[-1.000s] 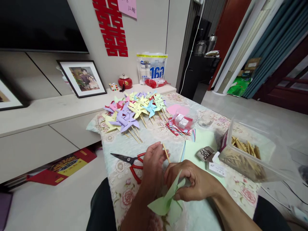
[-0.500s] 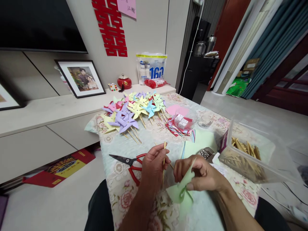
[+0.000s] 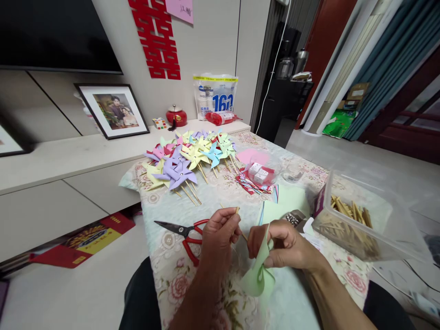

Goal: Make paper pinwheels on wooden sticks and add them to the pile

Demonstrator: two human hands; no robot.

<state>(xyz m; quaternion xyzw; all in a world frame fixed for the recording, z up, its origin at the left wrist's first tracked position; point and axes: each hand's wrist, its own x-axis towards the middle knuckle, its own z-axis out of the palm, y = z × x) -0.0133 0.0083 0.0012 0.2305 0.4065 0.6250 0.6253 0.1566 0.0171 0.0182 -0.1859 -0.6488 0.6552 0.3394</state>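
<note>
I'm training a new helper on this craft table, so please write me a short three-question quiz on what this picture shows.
1. True or false: the red-handled scissors lie on the tablecloth to the left of the left hand.
2. What does the right hand pinch?
A. a purple pinwheel
B. a folded light green paper piece
C. a red packet
3. Fill in: the clear plastic box at the right holds a heap of wooden ____.

Key
1. True. They lie flat there, blades pointing left.
2. B. The left hand holds a thin wooden stick beside it.
3. Sticks.
</note>
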